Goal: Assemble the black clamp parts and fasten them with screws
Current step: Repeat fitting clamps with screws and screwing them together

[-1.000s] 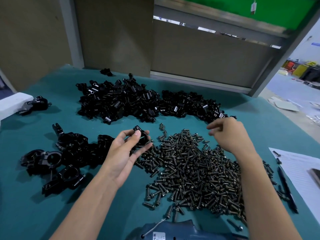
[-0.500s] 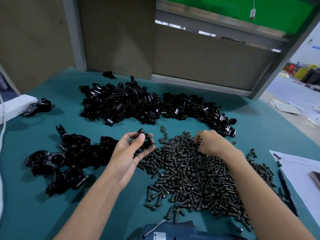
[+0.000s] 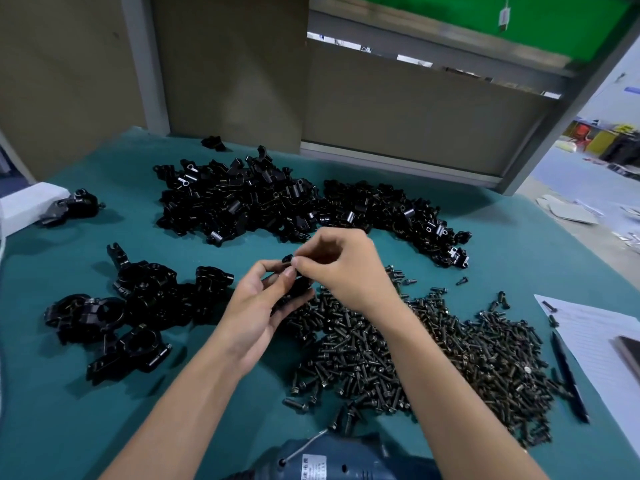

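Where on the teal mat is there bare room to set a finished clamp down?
Bare mat lies near-left, between the assembled clamps and the blue power tool, and far-right, between the loose clamp parts and the paper sheet. The centre is crowded by the screw pile.

The green table [image 3: 519, 244] carries loose black clamp parts [image 3: 242, 202] far, assembled clamps [image 3: 131, 313] left, a screw pile [image 3: 433, 358] near, and paper [image 3: 595, 341] right.
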The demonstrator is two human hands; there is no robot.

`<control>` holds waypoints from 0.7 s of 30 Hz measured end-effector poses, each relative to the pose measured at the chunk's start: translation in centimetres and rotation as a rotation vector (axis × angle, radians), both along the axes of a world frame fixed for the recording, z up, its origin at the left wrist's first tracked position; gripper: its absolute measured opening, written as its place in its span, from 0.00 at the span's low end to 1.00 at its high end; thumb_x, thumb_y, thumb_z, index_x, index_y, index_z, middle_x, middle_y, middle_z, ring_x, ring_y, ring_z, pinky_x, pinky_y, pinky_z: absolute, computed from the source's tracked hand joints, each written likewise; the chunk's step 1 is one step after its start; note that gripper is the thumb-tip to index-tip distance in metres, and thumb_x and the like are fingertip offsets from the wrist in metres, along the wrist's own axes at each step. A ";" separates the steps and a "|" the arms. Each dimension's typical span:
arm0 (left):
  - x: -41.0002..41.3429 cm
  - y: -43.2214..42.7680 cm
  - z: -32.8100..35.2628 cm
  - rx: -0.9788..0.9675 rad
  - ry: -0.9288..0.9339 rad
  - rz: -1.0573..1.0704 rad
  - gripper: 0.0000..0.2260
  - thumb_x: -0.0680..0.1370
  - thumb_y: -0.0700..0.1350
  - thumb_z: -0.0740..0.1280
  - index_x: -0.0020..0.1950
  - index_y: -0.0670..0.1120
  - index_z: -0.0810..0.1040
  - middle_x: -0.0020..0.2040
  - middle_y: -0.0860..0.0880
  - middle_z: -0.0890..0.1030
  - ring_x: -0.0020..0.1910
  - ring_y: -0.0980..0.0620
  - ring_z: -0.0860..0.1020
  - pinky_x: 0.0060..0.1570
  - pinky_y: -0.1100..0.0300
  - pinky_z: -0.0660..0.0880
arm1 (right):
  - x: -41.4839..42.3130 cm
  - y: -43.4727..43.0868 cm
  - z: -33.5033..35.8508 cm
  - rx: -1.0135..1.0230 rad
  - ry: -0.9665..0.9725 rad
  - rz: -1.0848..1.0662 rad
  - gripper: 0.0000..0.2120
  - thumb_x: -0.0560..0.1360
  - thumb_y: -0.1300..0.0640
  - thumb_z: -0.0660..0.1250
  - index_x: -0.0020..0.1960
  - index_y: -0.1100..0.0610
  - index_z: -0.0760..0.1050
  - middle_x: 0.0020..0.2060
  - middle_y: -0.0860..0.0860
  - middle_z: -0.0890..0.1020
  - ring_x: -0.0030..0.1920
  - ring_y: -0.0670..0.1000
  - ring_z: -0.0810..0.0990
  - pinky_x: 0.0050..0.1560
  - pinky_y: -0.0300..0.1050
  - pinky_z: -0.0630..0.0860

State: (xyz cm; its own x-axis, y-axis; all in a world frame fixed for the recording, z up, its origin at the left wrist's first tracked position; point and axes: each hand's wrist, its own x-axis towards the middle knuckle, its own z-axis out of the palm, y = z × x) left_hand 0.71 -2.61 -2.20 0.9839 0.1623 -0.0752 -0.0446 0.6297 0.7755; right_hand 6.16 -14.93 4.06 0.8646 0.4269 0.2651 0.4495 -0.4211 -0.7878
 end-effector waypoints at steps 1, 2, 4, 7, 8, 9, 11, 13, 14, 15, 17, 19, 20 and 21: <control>0.0 0.0 0.0 0.001 0.000 0.007 0.05 0.81 0.37 0.62 0.56 0.38 0.72 0.44 0.46 0.85 0.45 0.54 0.84 0.50 0.57 0.82 | 0.0 0.2 -0.3 -0.016 -0.014 0.009 0.05 0.72 0.62 0.74 0.40 0.54 0.81 0.35 0.48 0.84 0.37 0.44 0.82 0.42 0.37 0.79; 0.1 0.0 0.1 -0.005 0.003 0.016 0.06 0.81 0.37 0.61 0.57 0.38 0.72 0.45 0.45 0.84 0.46 0.54 0.84 0.50 0.57 0.82 | 0.0 0.2 -0.5 -0.020 -0.038 0.010 0.04 0.72 0.62 0.74 0.41 0.55 0.82 0.35 0.48 0.84 0.38 0.44 0.82 0.42 0.37 0.79; 0.1 0.1 0.1 -0.029 0.015 0.037 0.08 0.81 0.38 0.62 0.59 0.38 0.72 0.48 0.43 0.83 0.50 0.49 0.83 0.48 0.59 0.82 | 0.1 0.0 -0.8 -0.003 -0.105 -0.009 0.03 0.73 0.63 0.73 0.43 0.57 0.81 0.36 0.48 0.84 0.38 0.43 0.82 0.44 0.37 0.79; 0.2 0.2 0.2 -0.039 0.020 0.052 0.08 0.80 0.38 0.63 0.58 0.39 0.72 0.49 0.42 0.83 0.54 0.45 0.82 0.45 0.62 0.81 | 0.1 -0.3 -1.0 0.010 -0.163 -0.032 0.03 0.74 0.66 0.71 0.44 0.59 0.81 0.37 0.50 0.84 0.39 0.45 0.83 0.45 0.38 0.79; 0.2 0.2 0.2 -0.026 0.018 0.052 0.07 0.79 0.38 0.64 0.57 0.39 0.72 0.48 0.42 0.83 0.52 0.46 0.82 0.45 0.61 0.81 | 0.1 -0.3 -1.1 -0.008 -0.174 -0.030 0.03 0.74 0.66 0.71 0.44 0.60 0.81 0.37 0.50 0.84 0.40 0.45 0.83 0.46 0.39 0.79; 0.2 0.2 0.2 -0.009 0.016 0.048 0.07 0.79 0.38 0.64 0.57 0.39 0.72 0.47 0.43 0.82 0.50 0.49 0.83 0.46 0.61 0.81 | 0.1 -0.2 -1.2 -0.025 -0.181 -0.026 0.03 0.74 0.66 0.71 0.44 0.60 0.81 0.37 0.49 0.84 0.40 0.45 0.82 0.46 0.39 0.79; 0.1 0.3 0.1 0.018 0.011 0.038 0.06 0.80 0.38 0.64 0.56 0.40 0.73 0.46 0.44 0.83 0.47 0.51 0.84 0.47 0.60 0.81 | 0.1 -0.1 -1.3 -0.023 -0.175 -0.013 0.03 0.74 0.67 0.71 0.44 0.61 0.81 0.38 0.49 0.84 0.40 0.43 0.81 0.46 0.38 0.79; 0.1 0.3 0.0 0.051 0.004 0.030 0.04 0.80 0.37 0.63 0.55 0.40 0.73 0.46 0.44 0.83 0.47 0.52 0.84 0.48 0.60 0.81 | 0.2 -0.1 -1.3 0.008 -0.154 0.007 0.03 0.73 0.68 0.71 0.43 0.61 0.81 0.38 0.49 0.84 0.40 0.43 0.82 0.45 0.36 0.78; 0.1 0.3 0.0 0.068 0.002 0.029 0.04 0.80 0.37 0.63 0.54 0.40 0.73 0.46 0.45 0.83 0.47 0.53 0.84 0.48 0.60 0.81 | 0.1 -0.1 -1.3 0.020 -0.148 0.012 0.04 0.73 0.68 0.71 0.43 0.61 0.82 0.37 0.50 0.84 0.40 0.43 0.82 0.45 0.35 0.78; 0.1 0.3 -0.1 0.082 0.003 0.029 0.03 0.80 0.36 0.63 0.54 0.40 0.73 0.45 0.45 0.83 0.46 0.54 0.84 0.49 0.59 0.81 | 0.0 -0.1 -1.3 0.028 -0.148 0.013 0.04 0.73 0.68 0.71 0.43 0.61 0.82 0.37 0.50 0.85 0.40 0.43 0.82 0.45 0.34 0.78; 0.1 0.2 -0.1 0.103 0.005 0.031 0.03 0.81 0.36 0.62 0.54 0.39 0.72 0.44 0.47 0.83 0.45 0.56 0.84 0.50 0.60 0.81 | -0.3 0.1 -1.5 0.025 -0.165 0.002 0.05 0.74 0.68 0.70 0.46 0.60 0.83 0.39 0.50 0.85 0.42 0.42 0.83 0.46 0.30 0.76; 0.2 0.1 -0.2 0.105 0.005 0.031 0.03 0.81 0.36 0.62 0.54 0.40 0.72 0.41 0.49 0.84 0.44 0.58 0.84 0.47 0.62 0.81 | -0.8 0.4 -1.6 -0.015 -0.186 0.011 0.10 0.76 0.67 0.67 0.54 0.58 0.82 0.45 0.50 0.86 0.49 0.41 0.82 0.51 0.28 0.74; 0.2 0.1 -0.2 0.078 0.004 0.034 0.03 0.81 0.36 0.62 0.53 0.40 0.72 0.41 0.49 0.84 0.43 0.58 0.84 0.46 0.62 0.81 | -0.9 0.4 -1.6 -0.033 -0.171 0.034 0.13 0.78 0.67 0.65 0.58 0.56 0.81 0.49 0.50 0.86 0.52 0.41 0.81 0.52 0.27 0.74; 0.3 0.1 -0.1 0.031 0.004 0.041 0.03 0.80 0.37 0.63 0.53 0.40 0.72 0.43 0.48 0.85 0.44 0.56 0.84 0.47 0.61 0.81 | -0.7 0.3 -1.5 -0.043 -0.133 0.060 0.17 0.79 0.67 0.63 0.62 0.53 0.79 0.52 0.50 0.85 0.53 0.40 0.81 0.51 0.26 0.74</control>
State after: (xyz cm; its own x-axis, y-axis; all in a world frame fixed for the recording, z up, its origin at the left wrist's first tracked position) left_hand 0.99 -2.52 -2.32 0.9759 0.2053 -0.0737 -0.0668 0.6028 0.7951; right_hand 5.42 -14.60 2.60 0.7954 0.4906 0.3559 0.5744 -0.4226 -0.7011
